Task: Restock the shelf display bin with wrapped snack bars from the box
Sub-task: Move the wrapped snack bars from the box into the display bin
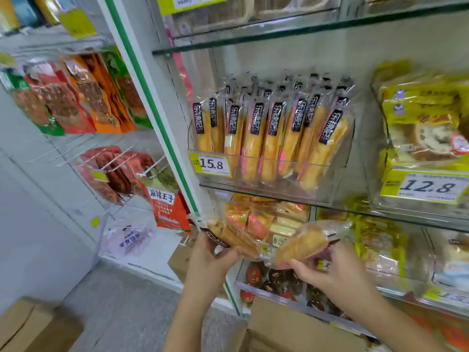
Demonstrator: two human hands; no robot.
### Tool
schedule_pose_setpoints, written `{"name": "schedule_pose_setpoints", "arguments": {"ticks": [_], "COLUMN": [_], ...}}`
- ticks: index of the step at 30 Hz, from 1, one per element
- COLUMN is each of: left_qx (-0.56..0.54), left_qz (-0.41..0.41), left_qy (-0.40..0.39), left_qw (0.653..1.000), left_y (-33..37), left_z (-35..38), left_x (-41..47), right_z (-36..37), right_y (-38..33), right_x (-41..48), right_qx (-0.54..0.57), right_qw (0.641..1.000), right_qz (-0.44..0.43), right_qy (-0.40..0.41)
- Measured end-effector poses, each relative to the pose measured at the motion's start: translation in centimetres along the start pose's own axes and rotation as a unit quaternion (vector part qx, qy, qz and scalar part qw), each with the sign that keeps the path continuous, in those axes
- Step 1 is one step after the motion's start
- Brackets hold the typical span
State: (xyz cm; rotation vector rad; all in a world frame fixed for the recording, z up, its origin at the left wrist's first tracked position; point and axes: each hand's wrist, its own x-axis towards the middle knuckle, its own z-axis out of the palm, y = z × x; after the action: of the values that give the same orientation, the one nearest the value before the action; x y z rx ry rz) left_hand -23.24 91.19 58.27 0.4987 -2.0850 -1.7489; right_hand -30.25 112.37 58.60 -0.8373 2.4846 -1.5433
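Observation:
A clear display bin on the glass shelf holds several upright wrapped snack bars, golden with black labels. Below it, my left hand grips one wrapped bar that lies tilted, label end to the left. My right hand grips another wrapped bar, pointing up and right. Both hands are under the bin's shelf, close together. The open cardboard box sits at the bottom of the view below my arms.
A 15.8 price tag hangs on the bin's front left. Yellow bread packs fill the neighbouring bin on the right. Hanging snack bags line the rack at left. Another carton stands on the floor at bottom left.

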Motion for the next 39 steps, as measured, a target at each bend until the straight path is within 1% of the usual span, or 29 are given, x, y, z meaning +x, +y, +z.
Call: {"name": "schedule_pose_setpoints", "arguments": {"ticks": [3, 7, 9, 11, 13, 14, 17, 19, 21, 24, 27, 30, 32, 35, 37, 39], "left_qx": [-0.013, -0.041, -0.045, -0.039, -0.014, 0.008, 0.090, 0.142, 0.187, 0.230, 0.321, 0.413, 0.436, 0.449, 0.443, 0.418], "left_qz": [0.056, 0.155, 0.190, 0.205, 0.210, 0.205, 0.192, 0.180, 0.164, 0.139, 0.121, 0.068, 0.035, 0.023, 0.015, 0.007], "left_qy": [0.005, -0.018, -0.028, -0.027, -0.040, -0.047, -0.068, -0.086, -0.102, -0.128, -0.125, -0.133, -0.140, -0.148, -0.147, -0.141], "left_qw": [0.998, 0.987, 0.980, 0.978, 0.977, 0.978, 0.975, 0.970, 0.963, 0.955, 0.931, 0.898, 0.888, 0.881, 0.884, 0.897], "left_y": [5.0, 12.1, 14.8, 16.6, 17.5, 17.8, 18.0, 18.0, 18.1, 18.4, 18.5, 18.0, 17.7, 17.6, 17.4, 17.3], "left_z": [-0.1, 0.0, 0.3, 0.8, 1.7, 2.3, 4.4, 5.8, 7.0, 8.3, 9.4, 10.4, 10.8, 11.2, 11.4, 11.5], "left_x": [0.9, 1.4, 1.5, 2.1, 3.4, 4.3, 7.0, 8.5, 9.7, 10.9, 11.9, 12.8, 13.3, 13.7, 14.2, 14.5], "right_z": [-2.3, -5.5, -6.8, -7.9, -8.7, -9.0, -9.7, -9.9, -9.9, -9.3, -8.3, -7.7, -7.6, -7.8, -8.1, -8.4], "right_y": [-3.1, -8.5, -10.2, -11.0, -11.4, -11.3, -11.1, -11.0, -10.9, -10.3, -9.6, -9.1, -8.7, -8.5, -8.8, -9.2], "right_x": [0.4, 1.0, 1.5, 2.2, 3.2, 4.0, 6.7, 8.5, 9.9, 11.8, 13.5, 14.9, 15.9, 17.4, 18.4, 18.8], "right_qx": [0.007, 0.066, 0.097, 0.077, 0.030, 0.002, -0.082, -0.122, -0.137, -0.167, -0.178, -0.183, -0.178, -0.179, -0.192, -0.216], "right_qw": [0.999, 0.983, 0.972, 0.965, 0.961, 0.961, 0.958, 0.955, 0.955, 0.946, 0.938, 0.932, 0.927, 0.924, 0.920, 0.914], "right_qz": [-0.010, -0.113, -0.137, -0.154, -0.154, -0.140, -0.038, 0.006, 0.055, 0.139, 0.209, 0.262, 0.291, 0.317, 0.325, 0.328], "right_qy": [0.051, 0.132, 0.165, 0.199, 0.227, 0.240, 0.271, 0.270, 0.258, 0.240, 0.211, 0.172, 0.158, 0.121, 0.104, 0.106]}}
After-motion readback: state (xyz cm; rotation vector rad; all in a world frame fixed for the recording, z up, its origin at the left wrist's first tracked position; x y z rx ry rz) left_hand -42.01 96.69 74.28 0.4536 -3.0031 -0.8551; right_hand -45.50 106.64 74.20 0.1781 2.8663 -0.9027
